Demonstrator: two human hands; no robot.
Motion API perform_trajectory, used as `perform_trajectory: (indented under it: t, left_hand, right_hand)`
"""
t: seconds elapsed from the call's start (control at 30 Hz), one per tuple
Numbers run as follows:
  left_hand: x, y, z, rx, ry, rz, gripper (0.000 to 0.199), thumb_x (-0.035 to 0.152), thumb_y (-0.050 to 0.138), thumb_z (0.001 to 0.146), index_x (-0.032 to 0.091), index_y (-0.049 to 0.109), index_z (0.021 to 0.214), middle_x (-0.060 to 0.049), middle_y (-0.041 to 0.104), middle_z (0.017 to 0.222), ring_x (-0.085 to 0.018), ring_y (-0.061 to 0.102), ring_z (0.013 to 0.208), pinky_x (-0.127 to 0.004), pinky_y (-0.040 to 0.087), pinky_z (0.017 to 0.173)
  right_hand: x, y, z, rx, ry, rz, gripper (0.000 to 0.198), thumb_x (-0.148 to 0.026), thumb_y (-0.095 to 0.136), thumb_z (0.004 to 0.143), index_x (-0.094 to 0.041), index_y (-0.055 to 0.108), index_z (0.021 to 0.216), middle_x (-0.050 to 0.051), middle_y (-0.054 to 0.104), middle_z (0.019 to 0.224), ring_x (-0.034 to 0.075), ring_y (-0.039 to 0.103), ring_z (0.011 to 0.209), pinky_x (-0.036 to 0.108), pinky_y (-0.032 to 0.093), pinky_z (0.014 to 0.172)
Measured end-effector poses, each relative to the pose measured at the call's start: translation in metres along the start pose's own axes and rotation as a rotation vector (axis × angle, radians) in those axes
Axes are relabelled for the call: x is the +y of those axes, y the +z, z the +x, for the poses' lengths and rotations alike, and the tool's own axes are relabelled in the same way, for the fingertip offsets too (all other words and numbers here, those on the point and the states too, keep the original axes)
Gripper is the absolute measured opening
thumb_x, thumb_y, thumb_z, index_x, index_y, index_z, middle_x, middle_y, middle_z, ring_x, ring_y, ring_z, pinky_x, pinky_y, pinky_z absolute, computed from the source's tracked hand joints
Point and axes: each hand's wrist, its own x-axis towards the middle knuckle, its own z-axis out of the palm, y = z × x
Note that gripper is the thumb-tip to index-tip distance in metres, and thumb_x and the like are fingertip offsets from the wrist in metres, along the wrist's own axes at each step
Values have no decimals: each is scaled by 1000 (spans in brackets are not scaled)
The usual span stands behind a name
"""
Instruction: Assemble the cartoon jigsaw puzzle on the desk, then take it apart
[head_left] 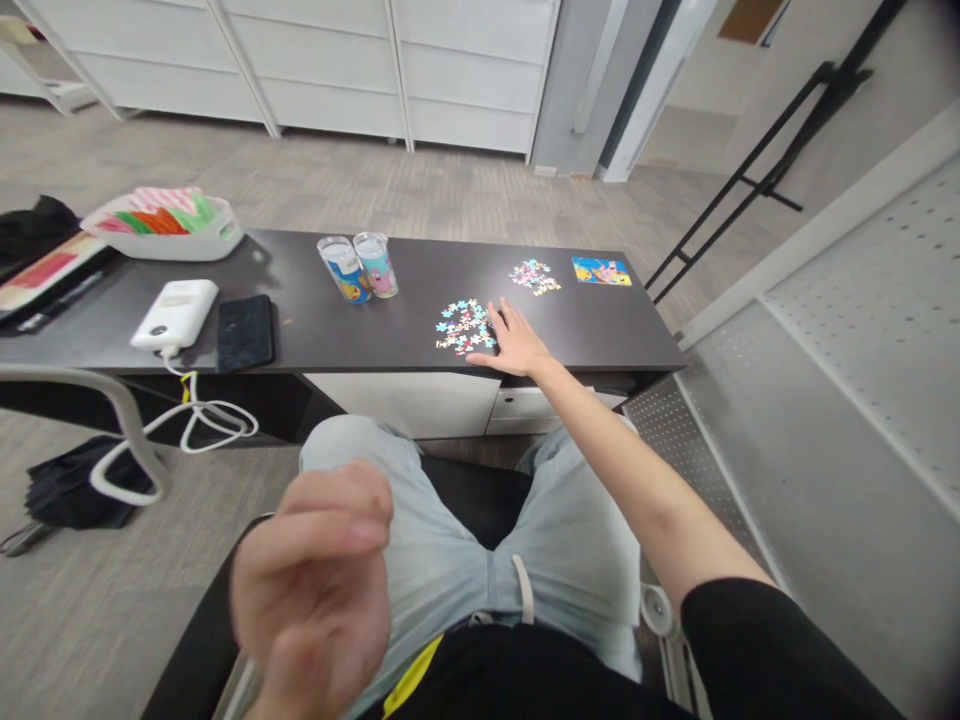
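Note:
My right hand [520, 340] reaches out over the dark desk, its fingers spread at the right side of a loose pile of jigsaw puzzle pieces [459, 328]. Its fingertips are at the pile's edge and partly cover it. Farther right lies a second, smaller pile of puzzle pieces [534, 276], and beyond that a flat, colourful cartoon picture card [602, 271]. My left hand [319, 570] is raised close to the camera above my lap, fingers curled in, somewhat blurred. Nothing shows in it. Two clear-topped cylinders with cartoon prints [345, 272] stand side by side left of the pieces.
On the desk's [420, 345] left part are a white basket [214, 245] of colourful packets, a white power bank [176, 312] with a looped cable, and a black phone [246, 333]. A folded umbrella [82, 490] lies on the floor. A perforated panel [825, 400] borders the right.

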Motion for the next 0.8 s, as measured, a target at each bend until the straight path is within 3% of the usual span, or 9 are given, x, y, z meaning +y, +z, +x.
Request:
perform_trajectory:
  t: [0.03, 0.07, 0.13, 0.17, 0.27, 0.43, 0.63, 0.8]
  left_hand:
    - [-12, -1, -6, 241, 0, -142, 38, 63, 45, 115, 57, 82, 122, -4, 47, 68, -35, 47, 61, -63, 49, 53]
    - [-26, -3, -12, 248, -26, -160, 35, 61, 47, 117, 54, 81, 123, -4, 53, 71, -34, 49, 62, -61, 49, 54]
    - [-53, -9, -23, 133, 21, -86, 31, 50, 51, 119, 48, 78, 132, -2, 65, 79, -31, 57, 65, -53, 49, 54]
    - [-65, -14, -28, 0, 12, -2, 31, 41, 48, 122, 46, 74, 139, -2, 72, 87, -29, 65, 70, -52, 57, 60]
    - [-87, -27, -38, -229, 50, 118, 27, 24, 59, 118, 38, 73, 136, 3, 80, 92, -24, 75, 74, -46, 63, 70]
    - [-105, -27, -44, -562, 142, 271, 22, 26, 61, 119, 28, 80, 128, -2, 89, 98, -26, 83, 82, -49, 67, 82]
    - [-116, -10, -52, -672, 74, 304, 22, 26, 74, 116, 31, 89, 131, -6, 95, 112, -30, 87, 92, -52, 72, 95]
    - [-121, -13, -48, -554, 11, 379, 32, 33, 70, 122, 32, 88, 148, -13, 95, 136, -35, 91, 123, -55, 77, 112]
  right_hand:
    - [-10, 2, 4, -12, 20, -11, 161, -104, 82, 107, -5, 13, 213, 30, 0, 219, 46, 3, 208, 61, 6, 169]
    - [-20, 4, 9, -23, 31, -24, 161, -103, 82, 107, -5, 11, 213, 30, 0, 219, 47, 2, 208, 62, 3, 168]
    - [-39, 6, 19, -35, 43, -45, 160, -103, 83, 107, -9, 10, 214, 29, -1, 220, 49, 1, 208, 65, 2, 168]
    - [-48, 7, 24, -34, 51, -50, 158, -104, 82, 108, -12, 11, 215, 28, 1, 220, 50, 1, 208, 66, 3, 168]
    - [-68, 9, 39, -3, 97, -53, 141, -101, 76, 114, -18, 20, 215, 25, 10, 222, 50, 7, 208, 69, 6, 168]
    - [-79, 11, 58, 55, 122, -54, 108, -86, 64, 128, -17, 44, 209, 22, 28, 219, 45, 24, 206, 67, 13, 168]
    - [-72, 14, 67, 88, 107, -35, 101, -82, 56, 131, -23, 41, 211, 18, 29, 219, 40, 28, 205, 63, 17, 168]
    - [-46, 5, 61, 160, 126, -1, 84, -60, 27, 138, -21, 40, 210, 12, 33, 219, 29, 29, 205, 61, 11, 169]
